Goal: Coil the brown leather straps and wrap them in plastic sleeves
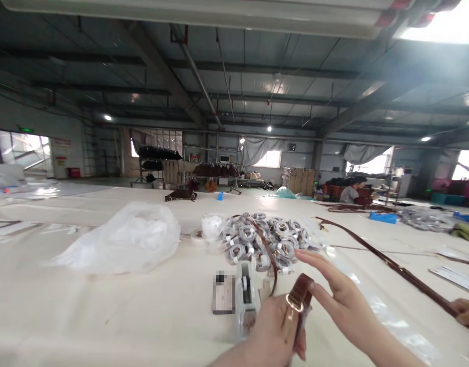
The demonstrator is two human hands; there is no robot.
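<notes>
A brown leather strap (304,286) with a gold ring and clasp is folded in my left hand (270,329), whose fingers are closed around it. A loose length of the strap rises from there and lies over the pile of coiled, plastic-wrapped straps (246,234). My right hand (339,300) is just to the right, fingers stretched out and apart, its thumb at the edge of the folded strap. Beside my left hand stands a grey tape dispenser (245,290), partly hidden by that hand.
A large clear plastic bag (131,239) lies on the white table (104,316) at left. Next to the dispenser is a blurred phone-like item (224,293). At the right edge, another person's hand (466,312) holds long brown straps (402,270). Blue holders (383,217) sit farther back.
</notes>
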